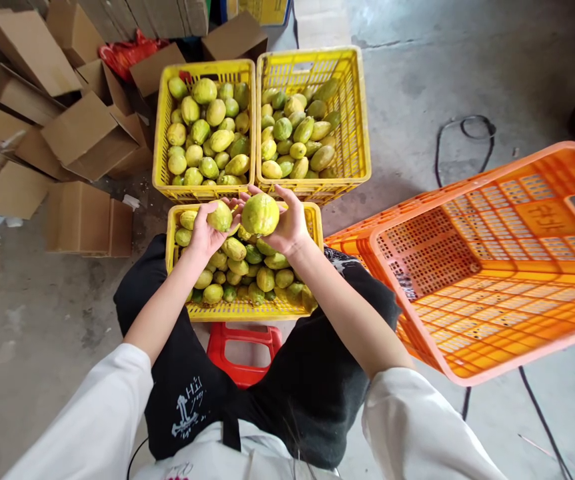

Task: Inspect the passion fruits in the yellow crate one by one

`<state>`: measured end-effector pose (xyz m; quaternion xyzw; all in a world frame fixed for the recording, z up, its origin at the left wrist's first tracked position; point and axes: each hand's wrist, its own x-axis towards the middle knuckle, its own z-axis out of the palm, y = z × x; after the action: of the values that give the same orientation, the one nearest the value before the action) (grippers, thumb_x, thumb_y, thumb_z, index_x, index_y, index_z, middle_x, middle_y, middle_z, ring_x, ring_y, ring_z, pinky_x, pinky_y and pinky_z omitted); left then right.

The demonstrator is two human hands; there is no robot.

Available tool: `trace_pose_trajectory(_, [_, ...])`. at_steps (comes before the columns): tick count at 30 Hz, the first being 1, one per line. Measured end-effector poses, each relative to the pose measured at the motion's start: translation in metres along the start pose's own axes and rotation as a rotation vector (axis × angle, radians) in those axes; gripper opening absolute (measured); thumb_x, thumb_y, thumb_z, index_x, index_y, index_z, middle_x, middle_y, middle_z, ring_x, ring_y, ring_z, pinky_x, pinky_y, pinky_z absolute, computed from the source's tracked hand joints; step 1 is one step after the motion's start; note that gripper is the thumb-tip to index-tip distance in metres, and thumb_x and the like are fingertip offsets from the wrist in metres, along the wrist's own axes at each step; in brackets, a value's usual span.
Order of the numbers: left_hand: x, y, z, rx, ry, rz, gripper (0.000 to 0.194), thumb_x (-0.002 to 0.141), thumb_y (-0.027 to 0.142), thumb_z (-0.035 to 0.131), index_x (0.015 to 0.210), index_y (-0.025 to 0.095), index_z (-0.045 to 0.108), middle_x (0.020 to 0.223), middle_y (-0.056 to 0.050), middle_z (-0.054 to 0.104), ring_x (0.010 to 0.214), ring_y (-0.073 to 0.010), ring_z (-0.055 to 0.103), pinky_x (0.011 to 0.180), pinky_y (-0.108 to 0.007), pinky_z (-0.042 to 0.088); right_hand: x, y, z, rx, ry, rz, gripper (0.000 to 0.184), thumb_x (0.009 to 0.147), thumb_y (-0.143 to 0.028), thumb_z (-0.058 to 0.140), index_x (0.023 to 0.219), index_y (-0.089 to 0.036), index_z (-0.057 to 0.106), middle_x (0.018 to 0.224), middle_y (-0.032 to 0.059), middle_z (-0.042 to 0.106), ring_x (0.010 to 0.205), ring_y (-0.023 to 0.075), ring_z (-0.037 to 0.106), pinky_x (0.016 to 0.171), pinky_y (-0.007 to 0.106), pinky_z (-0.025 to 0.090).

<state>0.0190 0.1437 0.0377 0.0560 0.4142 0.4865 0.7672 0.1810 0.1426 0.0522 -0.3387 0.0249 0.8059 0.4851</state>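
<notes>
Both of my hands are raised over a near yellow crate (240, 311) full of yellow-green papayas (234, 249). In my left hand (205, 230) lies a small yellowish papaya (220, 217), with the thumb against its side. A rounder, lightly ribbed green-yellow papaya (260, 214) rests in my right hand (291, 221), its fingers curled behind and beside it. The two held fruits are close together, side by side. Part of the fingers is hidden behind them.
Two more yellow crates of papayas stand beyond, one at left (162, 143) and one at right (362, 127). Orange crates (517, 267) stand tilted at my right. Cardboard boxes (87, 133) are piled at left. A red stool (245, 379) is between my legs; black cable (438, 150) lies on the floor.
</notes>
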Motion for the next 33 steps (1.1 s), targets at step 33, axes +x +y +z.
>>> trace_pose_trajectory(33, [-0.006,0.002,0.010,-0.036,0.035,-0.060,0.036,0.103,0.029,0.036,0.104,0.016,0.070,0.084,-0.009,0.073,0.089,-0.0229,0.073,0.078,-0.035,0.060,0.003,-0.004,0.006,0.005,0.050,0.026,0.025,0.095,-0.050,0.055,0.091,-0.027,0.062,0.069,0.0020,0.067,0.083,0.0255,0.072,0.077,0.046,0.066])
